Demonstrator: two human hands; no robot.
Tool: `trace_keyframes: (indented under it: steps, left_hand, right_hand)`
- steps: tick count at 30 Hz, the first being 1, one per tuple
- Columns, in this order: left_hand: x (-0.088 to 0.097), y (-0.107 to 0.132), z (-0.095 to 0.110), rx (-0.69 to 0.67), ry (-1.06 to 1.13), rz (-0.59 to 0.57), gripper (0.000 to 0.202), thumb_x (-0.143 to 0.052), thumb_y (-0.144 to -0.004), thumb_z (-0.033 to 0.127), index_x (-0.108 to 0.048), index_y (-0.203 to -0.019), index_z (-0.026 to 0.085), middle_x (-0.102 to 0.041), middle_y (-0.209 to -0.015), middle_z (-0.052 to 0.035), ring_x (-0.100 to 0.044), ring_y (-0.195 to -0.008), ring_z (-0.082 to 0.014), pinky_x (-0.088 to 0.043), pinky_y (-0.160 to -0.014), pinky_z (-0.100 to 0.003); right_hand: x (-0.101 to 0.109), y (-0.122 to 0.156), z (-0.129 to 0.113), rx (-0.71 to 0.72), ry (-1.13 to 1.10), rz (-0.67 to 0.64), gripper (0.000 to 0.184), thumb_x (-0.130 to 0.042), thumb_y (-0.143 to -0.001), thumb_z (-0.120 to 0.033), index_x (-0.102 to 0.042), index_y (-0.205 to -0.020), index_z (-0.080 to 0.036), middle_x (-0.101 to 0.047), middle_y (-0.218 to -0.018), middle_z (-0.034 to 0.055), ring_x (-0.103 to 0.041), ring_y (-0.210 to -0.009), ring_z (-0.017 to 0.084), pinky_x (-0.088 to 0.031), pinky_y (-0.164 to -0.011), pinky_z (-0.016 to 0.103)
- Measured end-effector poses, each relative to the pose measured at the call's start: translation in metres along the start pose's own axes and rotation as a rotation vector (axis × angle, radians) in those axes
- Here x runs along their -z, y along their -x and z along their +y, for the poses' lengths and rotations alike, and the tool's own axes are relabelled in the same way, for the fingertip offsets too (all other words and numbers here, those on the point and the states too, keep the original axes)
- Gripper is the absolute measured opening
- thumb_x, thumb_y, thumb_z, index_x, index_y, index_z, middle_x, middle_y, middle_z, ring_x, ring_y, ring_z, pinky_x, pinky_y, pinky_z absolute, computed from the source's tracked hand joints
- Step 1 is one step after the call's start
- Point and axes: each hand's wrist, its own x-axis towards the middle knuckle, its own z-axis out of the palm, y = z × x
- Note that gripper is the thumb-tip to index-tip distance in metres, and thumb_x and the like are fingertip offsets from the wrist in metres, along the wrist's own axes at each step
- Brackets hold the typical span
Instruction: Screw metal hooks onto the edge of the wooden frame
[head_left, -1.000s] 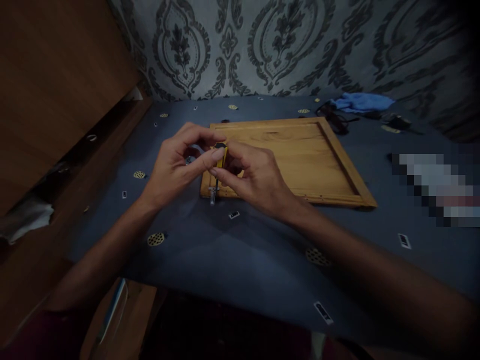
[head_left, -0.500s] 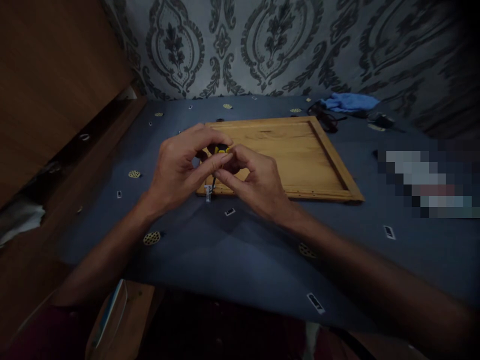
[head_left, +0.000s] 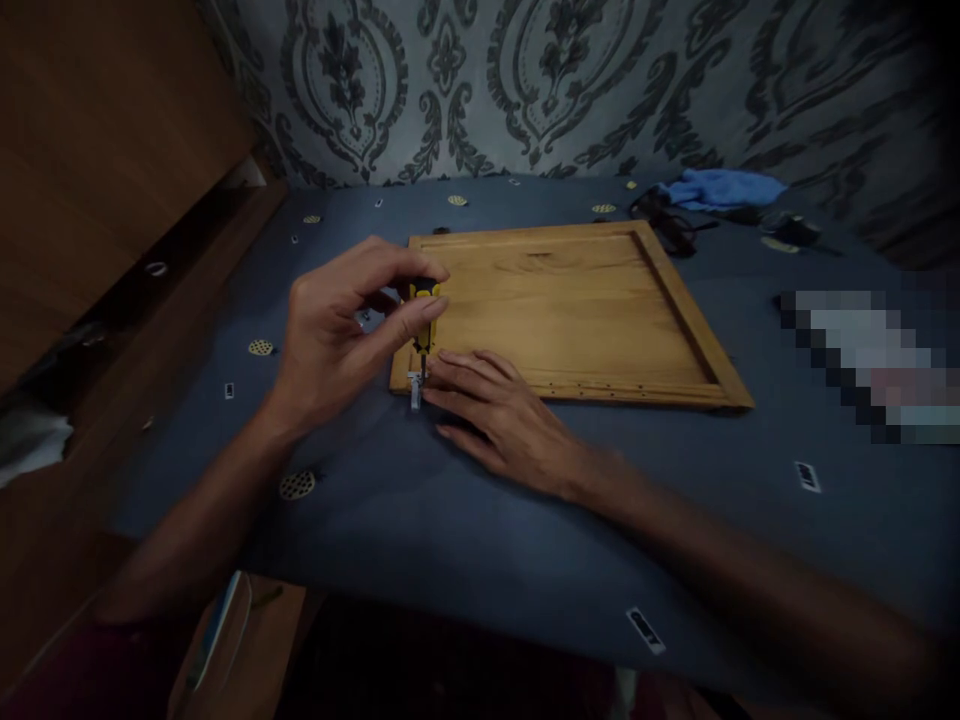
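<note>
A wooden framed panel (head_left: 570, 310) lies flat on a dark blue patterned cloth (head_left: 420, 520). A small metal bracket (head_left: 415, 388) sits at the panel's near left corner. My left hand (head_left: 341, 330) pinches the yellow and black handle of a small screwdriver (head_left: 424, 320), held upright with its tip down on the bracket. My right hand (head_left: 499, 415) rests flat on the cloth at the panel's front edge, fingers stretched out, fingertips beside the bracket.
A blue rag (head_left: 720, 187) and dark tools (head_left: 667, 225) lie at the far right. A wooden cabinet (head_left: 112, 180) stands to the left. Patterned wallpaper (head_left: 525, 80) closes the back. A blurred-out patch (head_left: 870, 360) is on the right.
My right hand has let go of the screwdriver handle and dropped flat onto the cloth beside the bracket. My left hand keeps the screwdriver, now alone.
</note>
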Motion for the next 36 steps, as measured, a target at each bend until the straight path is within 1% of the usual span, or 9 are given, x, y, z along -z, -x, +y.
trace_keyframes:
  steps: [7, 10, 13, 17, 19, 23, 29, 34, 36]
  left_hand:
    - [0.002, 0.004, -0.003, 0.054, 0.013, 0.045, 0.016, -0.076, -0.094, 0.047, -0.077, -0.1, 0.032, -0.076, -0.099, 0.0005, -0.073, -0.09, -0.0182, -0.063, -0.073, -0.032]
    - [0.002, 0.008, -0.003, 0.05, -0.028, 0.05, 0.016, -0.079, -0.092, 0.043, -0.075, -0.106, 0.036, -0.075, -0.102, 0.0023, -0.073, -0.091, -0.0173, -0.063, -0.074, -0.032]
    - [0.002, 0.011, -0.007, 0.019, -0.023, 0.064, 0.025, -0.083, -0.089, 0.039, -0.075, -0.113, 0.039, -0.074, -0.106, 0.0036, -0.073, -0.088, -0.0158, -0.063, -0.072, -0.032]
    - [0.005, 0.008, -0.018, -0.098, -0.019, 0.238, 0.032, -0.087, -0.086, 0.042, -0.078, -0.114, 0.03, -0.075, -0.102, -0.0001, -0.07, -0.079, -0.0134, -0.058, -0.058, -0.029]
    - [0.008, 0.005, -0.025, -0.192, -0.026, 0.275, 0.038, -0.086, -0.086, 0.046, -0.078, -0.118, 0.028, -0.073, -0.1, -0.0002, -0.069, -0.076, -0.0113, -0.055, -0.052, -0.026]
    - [0.01, 0.003, -0.032, -0.281, -0.043, 0.227, 0.04, -0.081, -0.09, 0.049, -0.075, -0.125, 0.029, -0.07, -0.101, 0.002, -0.068, -0.073, -0.008, -0.057, -0.051, -0.023]
    - [0.008, 0.007, -0.022, -0.162, -0.054, 0.201, 0.03, -0.084, -0.09, 0.035, -0.077, -0.119, 0.029, -0.072, -0.102, 0.0005, -0.067, -0.08, -0.0101, -0.059, -0.061, -0.021]
    - [0.007, 0.006, -0.023, -0.193, -0.008, 0.225, 0.038, -0.089, -0.083, 0.04, -0.078, -0.117, 0.025, -0.072, -0.098, -0.0006, -0.068, -0.077, -0.0105, -0.057, -0.055, -0.022]
    - [0.006, 0.006, -0.024, -0.18, 0.004, 0.203, 0.037, -0.088, -0.084, 0.038, -0.078, -0.118, 0.026, -0.071, -0.099, 0.0005, -0.069, -0.08, -0.0102, -0.059, -0.059, -0.021]
  right_hand:
    - [-0.004, 0.0, 0.0, -0.002, 0.022, -0.038, 0.035, -0.056, -0.105, -0.022, -0.07, -0.137, -0.019, -0.067, -0.146, 0.0146, -0.057, -0.144, 0.031, -0.045, -0.119, 0.061]
    - [-0.004, -0.001, -0.001, -0.002, 0.032, -0.027, 0.034, -0.052, -0.107, -0.022, -0.071, -0.135, -0.019, -0.069, -0.144, 0.0136, -0.06, -0.141, 0.031, -0.045, -0.119, 0.061]
    - [-0.004, -0.001, -0.002, -0.007, 0.02, -0.03, 0.034, -0.051, -0.107, -0.02, -0.071, -0.135, -0.019, -0.069, -0.144, 0.0137, -0.061, -0.14, 0.031, -0.046, -0.118, 0.062]
    - [-0.005, -0.001, -0.001, -0.01, 0.0, -0.02, 0.034, -0.051, -0.108, -0.021, -0.07, -0.135, -0.02, -0.07, -0.143, 0.0123, -0.06, -0.14, 0.029, -0.046, -0.119, 0.06]
    - [-0.005, 0.0, -0.001, -0.005, 0.001, -0.007, 0.033, -0.05, -0.108, -0.022, -0.071, -0.134, -0.021, -0.07, -0.143, 0.0111, -0.061, -0.14, 0.029, -0.046, -0.119, 0.058]
    - [-0.005, 0.0, -0.001, -0.012, -0.006, -0.008, 0.033, -0.051, -0.108, -0.021, -0.071, -0.133, -0.02, -0.07, -0.143, 0.0123, -0.061, -0.139, 0.03, -0.047, -0.118, 0.061]
    - [-0.005, 0.0, -0.001, -0.008, -0.01, -0.008, 0.033, -0.05, -0.108, -0.021, -0.071, -0.134, -0.018, -0.07, -0.143, 0.0128, -0.062, -0.138, 0.032, -0.048, -0.117, 0.062]
    - [-0.005, 0.0, -0.001, -0.024, 0.0, -0.025, 0.033, -0.049, -0.109, -0.023, -0.071, -0.134, -0.022, -0.069, -0.145, 0.0105, -0.061, -0.139, 0.03, -0.046, -0.119, 0.061]
    - [-0.005, 0.0, -0.001, -0.017, 0.009, -0.022, 0.033, -0.047, -0.11, -0.023, -0.07, -0.134, -0.021, -0.069, -0.145, 0.0099, -0.061, -0.139, 0.03, -0.046, -0.119, 0.06]
